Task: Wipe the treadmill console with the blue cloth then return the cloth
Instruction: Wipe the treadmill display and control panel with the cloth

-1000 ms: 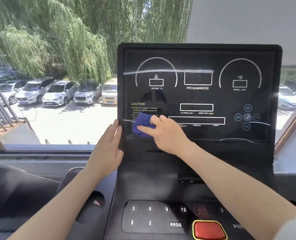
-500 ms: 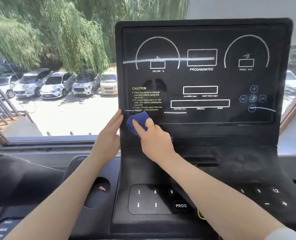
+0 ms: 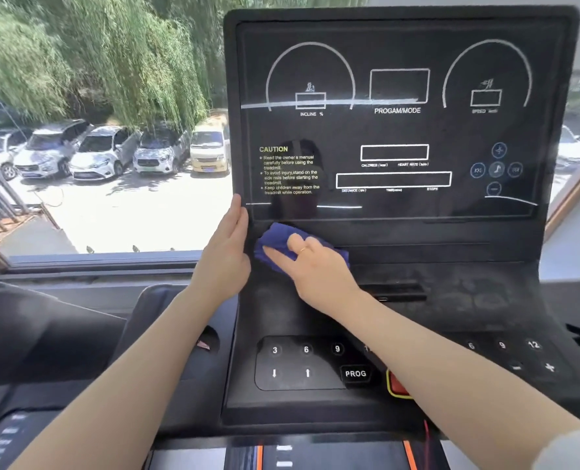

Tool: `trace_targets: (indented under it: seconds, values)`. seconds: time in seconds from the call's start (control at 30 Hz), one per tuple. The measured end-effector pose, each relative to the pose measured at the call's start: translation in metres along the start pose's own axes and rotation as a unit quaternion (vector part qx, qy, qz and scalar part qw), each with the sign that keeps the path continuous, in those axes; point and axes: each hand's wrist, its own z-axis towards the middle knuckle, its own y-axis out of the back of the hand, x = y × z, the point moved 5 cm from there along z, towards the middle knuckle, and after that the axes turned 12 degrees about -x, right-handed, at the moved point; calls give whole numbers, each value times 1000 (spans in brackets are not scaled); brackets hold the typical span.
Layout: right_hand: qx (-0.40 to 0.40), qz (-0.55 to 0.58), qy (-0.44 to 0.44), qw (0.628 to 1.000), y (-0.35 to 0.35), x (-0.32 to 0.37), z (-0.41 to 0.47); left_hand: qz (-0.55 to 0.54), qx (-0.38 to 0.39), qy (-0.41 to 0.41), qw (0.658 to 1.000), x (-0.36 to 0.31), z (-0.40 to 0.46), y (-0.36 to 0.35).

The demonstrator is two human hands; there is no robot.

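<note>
Right hand (image 3: 319,266), fingers curled gripping the blue cloth (image 3: 275,240), has slid below the console (image 3: 400,130) screen, left hand (image 3: 224,252) flat, bracing: screen's lower-left done.

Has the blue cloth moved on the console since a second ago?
Yes. The blue cloth has slid down: it covered the CAUTION text earlier, now it lies below the display panel's lower edge.

Your crumpled cloth (image 3: 282,244) is deep blue. The flat plastic console (image 3: 400,232) is black with white line markings, yellow CAUTION lettering (image 3: 273,149), and a red, yellow-rimmed button (image 3: 397,386).
</note>
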Motion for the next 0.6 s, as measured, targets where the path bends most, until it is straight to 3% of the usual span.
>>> trace_targets:
  seconds: [0.13, 0.27, 0.4, 0.47, 0.6]
  values:
    - [80, 38, 75, 993, -4, 15, -37, 36, 9, -10, 999, -5, -18, -6]
    - [88, 45, 127, 987, 0, 4, -40, 46, 27, 11, 999, -6, -37, -13]
    - [18, -45, 45, 998, 5, -33, -29, 30, 56, 37, 997, -12, -52, -16]
    - [-19, -25, -9, 999, 2, -26, -39, 36, 71, 47, 996, -12, -60, -17]
    - [46, 39, 40, 997, -4, 9, -58, 47, 91, 58, 993, -14, -66, -17]
